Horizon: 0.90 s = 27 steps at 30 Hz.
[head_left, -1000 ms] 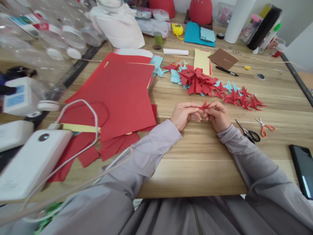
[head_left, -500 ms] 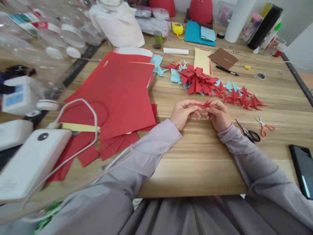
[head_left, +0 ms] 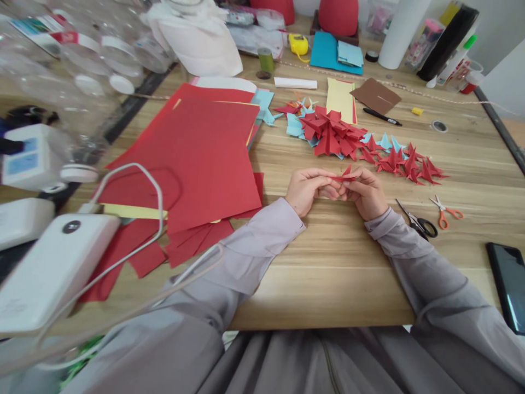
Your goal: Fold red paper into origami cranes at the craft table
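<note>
A small folded piece of red paper is pinched between both hands over the middle of the table. My left hand grips its left end with thumb and fingers. From the other side my right hand closes on the right part, and the fingertips of both hands meet under it. Pointed flaps stick up from the paper; the rest is covered by fingers. Just beyond lie a heap of folded red paper pieces and a row of red paper cranes, with light blue ones among them.
Large red sheets lie to the left, smaller red pieces beneath. Black-handled scissors and orange-handled scissors rest at the right, near a phone. A white power bank trails a cable across my left sleeve. Plastic bottles crowd the far left.
My hands have come slightly closer together, their lower fingers now meeting under the red paper. Both keep their pinch on it. The other things lie as before.
</note>
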Tool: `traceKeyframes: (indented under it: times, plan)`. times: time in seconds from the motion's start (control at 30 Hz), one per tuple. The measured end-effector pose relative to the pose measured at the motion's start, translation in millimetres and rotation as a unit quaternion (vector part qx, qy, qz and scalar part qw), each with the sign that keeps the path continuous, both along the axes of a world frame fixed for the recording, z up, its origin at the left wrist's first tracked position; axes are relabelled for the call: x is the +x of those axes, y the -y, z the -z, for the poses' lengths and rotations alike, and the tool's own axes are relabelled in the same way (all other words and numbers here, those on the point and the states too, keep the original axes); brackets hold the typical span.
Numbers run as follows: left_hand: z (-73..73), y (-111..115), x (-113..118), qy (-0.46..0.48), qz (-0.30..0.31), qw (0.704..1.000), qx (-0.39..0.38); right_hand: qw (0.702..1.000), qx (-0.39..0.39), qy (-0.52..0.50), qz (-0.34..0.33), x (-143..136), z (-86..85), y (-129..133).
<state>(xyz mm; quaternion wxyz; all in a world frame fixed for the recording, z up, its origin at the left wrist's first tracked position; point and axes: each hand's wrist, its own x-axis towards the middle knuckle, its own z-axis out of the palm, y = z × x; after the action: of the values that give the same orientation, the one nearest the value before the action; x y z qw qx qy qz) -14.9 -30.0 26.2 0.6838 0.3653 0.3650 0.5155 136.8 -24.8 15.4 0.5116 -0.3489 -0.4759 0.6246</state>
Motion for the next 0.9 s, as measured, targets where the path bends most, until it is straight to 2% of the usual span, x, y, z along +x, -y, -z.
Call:
traceKeyframes:
  times: [0.3,0.53,0.9]
  plan:
    - [-1.4,-0.3,-0.2,0.026,-0.001,1.000,-0.007,1.000,-0.027,0.006,0.010,0.1,-1.8,-0.5]
    - [0.2,0.9,0.0,-0.008,0.012,1.000,0.027,0.999,-0.032,0.003,0.020,0.2,-2.0,-1.3]
    - [2.9,-0.7,1.4,-0.014,-0.020,0.999,0.031,1.000,-0.025,0.016,0.008,0.0,-2.2,-0.5]
